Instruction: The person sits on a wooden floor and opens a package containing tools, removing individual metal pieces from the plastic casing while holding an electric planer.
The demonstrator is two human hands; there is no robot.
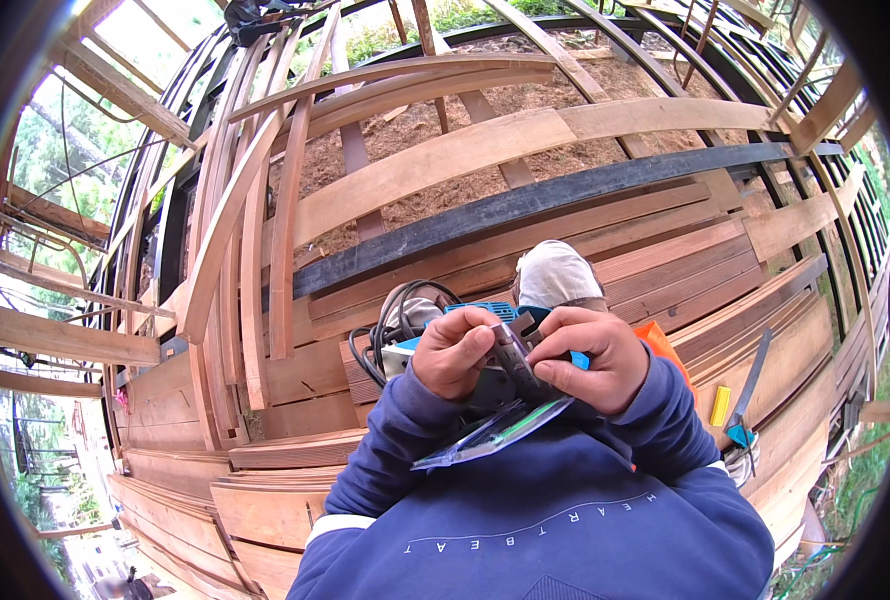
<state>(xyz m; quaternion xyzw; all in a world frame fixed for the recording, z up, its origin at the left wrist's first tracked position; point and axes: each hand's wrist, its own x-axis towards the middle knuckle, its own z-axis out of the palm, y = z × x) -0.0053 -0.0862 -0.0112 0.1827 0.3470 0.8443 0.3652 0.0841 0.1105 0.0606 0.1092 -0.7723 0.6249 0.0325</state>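
Note:
My left hand pinches the left side of a small dark metallic strip between thumb and fingers. On its other side, the strip is gripped by my right hand, thumb and forefinger closed on it. What exactly the strip is, I cannot make out. Below it, against my blue sweater, lies a clear plastic package with a green stripe. Just beyond my hands sits a blue power tool, largely hidden by them. A black cord loops at its left.
Stacked wooden boards surround me, with loose planks at the left. A black metal beam crosses ahead, with open joists over soil beyond. At the right lie a handsaw, a yellow block and an orange object.

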